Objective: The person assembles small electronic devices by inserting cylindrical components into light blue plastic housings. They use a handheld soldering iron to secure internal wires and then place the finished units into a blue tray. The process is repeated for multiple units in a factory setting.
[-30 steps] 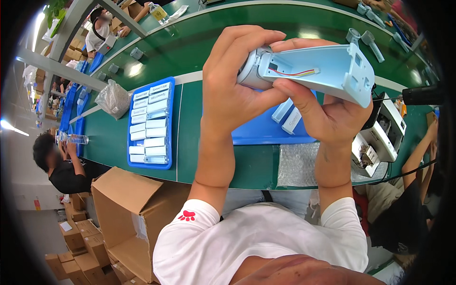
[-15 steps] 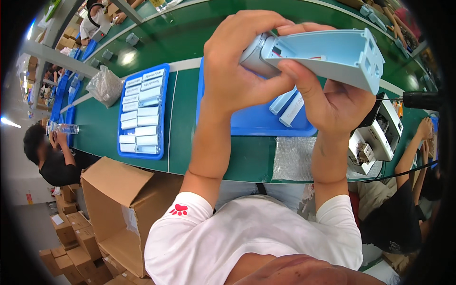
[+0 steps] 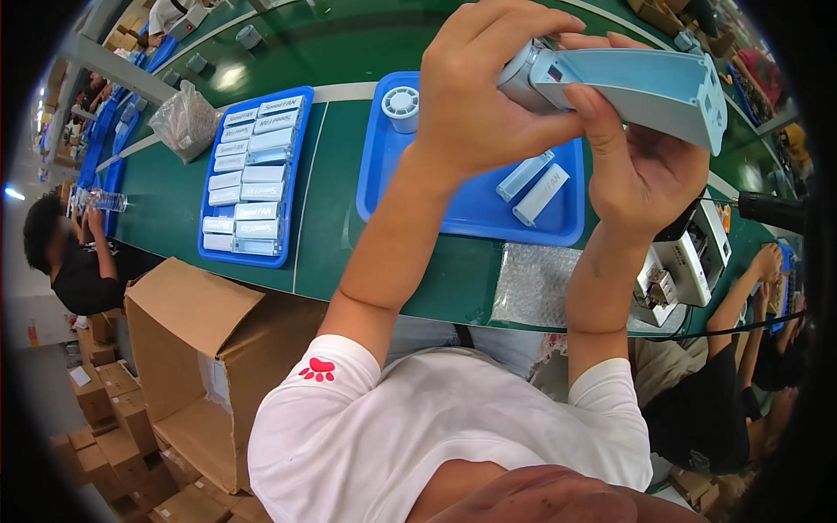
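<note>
Above the far side of the bench I hold a light blue plastic handle shell (image 3: 641, 83) with its hollow inside showing. My left hand (image 3: 471, 100) is wrapped round the rounded grey-blue head (image 3: 526, 80) at the shell's left end. My right hand (image 3: 649, 179) grips the shell from below, its thumb pressed on the near edge. Below them lies a blue tray (image 3: 370, 196). In it are a round vented fan head (image 3: 401, 106) and two pale handle pieces (image 3: 542, 193), one with printing. My left wrist and forearm hide part of the tray.
Left on the green bench, another blue tray (image 3: 244, 259) holds rows of pale handle pieces beside a clear plastic bag (image 3: 186, 122). Bubble wrap (image 3: 532, 283), a metal device (image 3: 697, 257) and a black tool (image 3: 772, 209) are at right. An open carton (image 3: 187, 314) stands near left. Co-workers sit both sides.
Both hands have moved a little to the right in the picture with the shell, keeping their grip. The view has shifted, and the fan head in the tray now shows left of my hand.
</note>
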The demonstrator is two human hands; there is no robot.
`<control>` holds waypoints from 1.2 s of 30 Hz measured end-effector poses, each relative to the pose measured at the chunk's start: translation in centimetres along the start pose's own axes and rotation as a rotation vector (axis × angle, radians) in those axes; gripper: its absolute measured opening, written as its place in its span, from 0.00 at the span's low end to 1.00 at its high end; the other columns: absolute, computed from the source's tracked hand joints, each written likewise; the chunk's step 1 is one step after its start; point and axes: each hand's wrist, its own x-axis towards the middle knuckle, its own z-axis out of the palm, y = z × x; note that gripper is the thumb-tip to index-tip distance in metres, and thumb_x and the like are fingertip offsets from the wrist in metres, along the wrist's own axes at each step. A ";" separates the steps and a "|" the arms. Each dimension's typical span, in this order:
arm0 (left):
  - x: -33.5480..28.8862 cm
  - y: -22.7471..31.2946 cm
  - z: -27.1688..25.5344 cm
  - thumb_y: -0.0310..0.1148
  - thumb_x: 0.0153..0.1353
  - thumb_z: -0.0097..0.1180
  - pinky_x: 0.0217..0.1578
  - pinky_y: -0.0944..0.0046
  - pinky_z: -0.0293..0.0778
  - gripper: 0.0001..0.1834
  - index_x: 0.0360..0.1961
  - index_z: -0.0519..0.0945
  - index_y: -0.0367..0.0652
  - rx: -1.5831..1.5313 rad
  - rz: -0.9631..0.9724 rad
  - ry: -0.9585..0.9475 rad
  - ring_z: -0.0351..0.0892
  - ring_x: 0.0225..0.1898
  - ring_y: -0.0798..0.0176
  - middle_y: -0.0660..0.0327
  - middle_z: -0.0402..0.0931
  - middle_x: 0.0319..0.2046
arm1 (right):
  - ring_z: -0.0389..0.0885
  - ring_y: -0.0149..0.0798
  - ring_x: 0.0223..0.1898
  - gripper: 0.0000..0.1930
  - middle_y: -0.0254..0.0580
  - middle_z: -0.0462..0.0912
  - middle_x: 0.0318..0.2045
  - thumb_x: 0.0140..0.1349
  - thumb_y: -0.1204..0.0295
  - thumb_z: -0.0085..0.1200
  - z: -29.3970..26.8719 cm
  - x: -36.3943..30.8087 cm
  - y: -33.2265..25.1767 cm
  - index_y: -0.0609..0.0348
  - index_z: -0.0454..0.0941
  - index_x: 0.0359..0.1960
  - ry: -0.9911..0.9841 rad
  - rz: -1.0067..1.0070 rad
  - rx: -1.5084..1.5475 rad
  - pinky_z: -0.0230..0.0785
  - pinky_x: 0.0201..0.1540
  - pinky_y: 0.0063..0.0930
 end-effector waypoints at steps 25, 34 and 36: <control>0.5 1.1 -3.5 0.39 0.49 0.77 0.65 0.46 0.63 0.47 0.69 0.68 0.40 0.007 -0.551 -0.258 0.68 0.67 0.51 0.49 0.71 0.63 | 0.85 0.34 0.44 0.26 0.45 0.84 0.45 0.56 0.82 0.69 -2.6 1.3 5.7 0.69 0.74 0.56 -0.014 0.526 0.001 0.79 0.48 0.26; 1.6 0.5 -8.8 0.29 0.66 0.61 0.51 0.55 0.78 0.13 0.48 0.77 0.34 -0.245 -0.421 0.587 0.82 0.50 0.53 0.51 0.81 0.47 | 0.86 0.41 0.49 0.27 0.44 0.85 0.48 0.61 0.71 0.68 -1.8 -3.4 17.5 0.58 0.72 0.60 -0.566 0.697 -0.338 0.77 0.52 0.35; 1.8 1.2 -10.2 0.33 0.68 0.59 0.51 0.47 0.77 0.11 0.44 0.76 0.37 -0.187 -0.376 0.707 0.81 0.48 0.49 0.53 0.80 0.44 | 0.85 0.41 0.50 0.29 0.45 0.84 0.50 0.60 0.70 0.69 1.2 -3.3 19.0 0.57 0.72 0.62 -0.663 0.673 -0.327 0.77 0.53 0.36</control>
